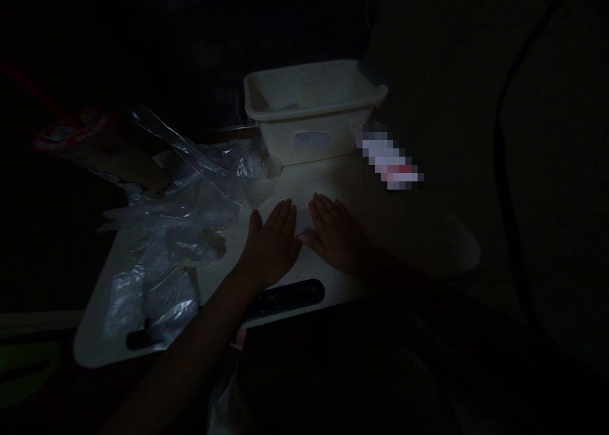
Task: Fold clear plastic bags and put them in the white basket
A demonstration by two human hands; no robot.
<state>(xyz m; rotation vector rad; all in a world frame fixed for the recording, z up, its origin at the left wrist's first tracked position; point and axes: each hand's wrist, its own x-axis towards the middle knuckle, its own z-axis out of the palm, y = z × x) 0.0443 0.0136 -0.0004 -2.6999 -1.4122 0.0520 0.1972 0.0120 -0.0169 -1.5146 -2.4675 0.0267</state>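
Observation:
The scene is very dark. My left hand (271,241) lies flat, palm down, fingers stretched out on the pale table top (409,232). My right hand (335,232) lies flat beside it, fingers out, the thumbs almost touching. Both seem to rest on a faint pale round sheet (280,194), hard to make out. Neither hand holds anything. A dark rod-like object (285,295) lies just under my left wrist near the table's front edge.
A white plastic tub (314,108) stands at the back of the table. Crumpled clear plastic bags (181,232) cover the left side. A small dark object (140,338) lies at the front left. A blurred label (387,159) is right of the tub.

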